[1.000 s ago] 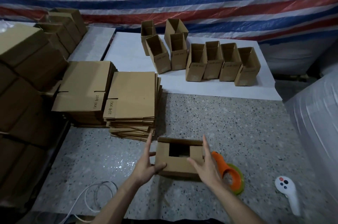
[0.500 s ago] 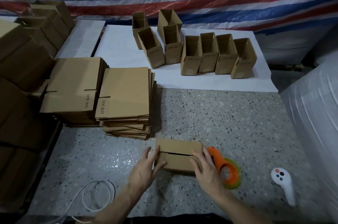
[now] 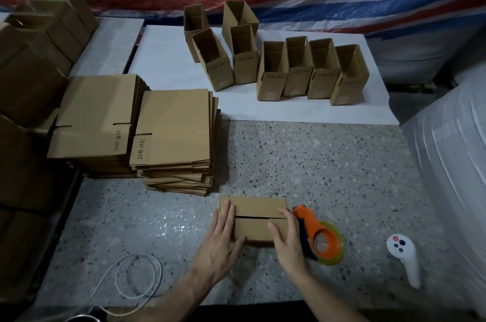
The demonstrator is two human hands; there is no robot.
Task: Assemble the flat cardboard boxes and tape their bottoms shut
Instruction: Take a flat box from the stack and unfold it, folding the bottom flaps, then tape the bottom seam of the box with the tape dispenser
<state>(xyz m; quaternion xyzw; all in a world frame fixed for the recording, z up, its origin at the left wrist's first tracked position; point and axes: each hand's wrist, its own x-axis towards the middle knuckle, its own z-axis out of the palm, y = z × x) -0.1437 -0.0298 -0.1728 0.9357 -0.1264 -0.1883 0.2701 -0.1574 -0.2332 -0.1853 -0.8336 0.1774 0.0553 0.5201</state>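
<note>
Both hands are lying flat and loose, not gripping anything: the left hand (image 3: pixel 222 240) is pressing down on the left end of the box (image 3: pixel 259 206), and the right hand (image 3: pixel 288 239) is pressing on the right end, thumb on the near flap. The box is sitting flaps-up on the speckled table (image 3: pixel 315 164) right in front of the person, flaps folded shut. The seam (image 3: pixel 252 216) is running left to right, straight from one hand to the other, so I'm guessing tape is going along that line next. The orange tape dispenser (image 3: pixel 319 237) is lying just beside the right hand, so that hand is looking like the one to grab it while the left is pinning the flaps.
</note>
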